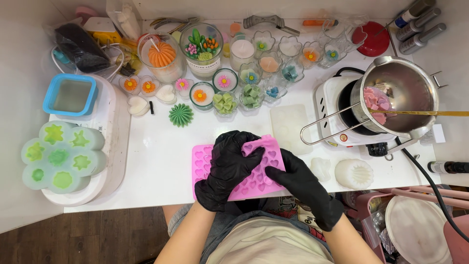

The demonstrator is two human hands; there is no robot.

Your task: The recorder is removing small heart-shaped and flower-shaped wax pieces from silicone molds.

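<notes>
Pink heart-cavity mould (pixel 254 183) lay at the table's (pixel 161 161) near edge, gripped by both black-gloved hands, left hand (pixel 227 168) curled over its top, right hand (pixel 300 183) clasping its right side.

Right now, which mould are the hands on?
The pink heart-cavity silicone mould at the table's front edge, under both the left hand and right hand. The green flower mould sits untouched far left.

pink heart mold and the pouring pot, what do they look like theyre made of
Pink heart mold: likely silicone, matte and soft; it bends under the left hand and right hand. Pouring pot: looks like stainless steel, its brushed grey inside shiny with reflections.
</notes>
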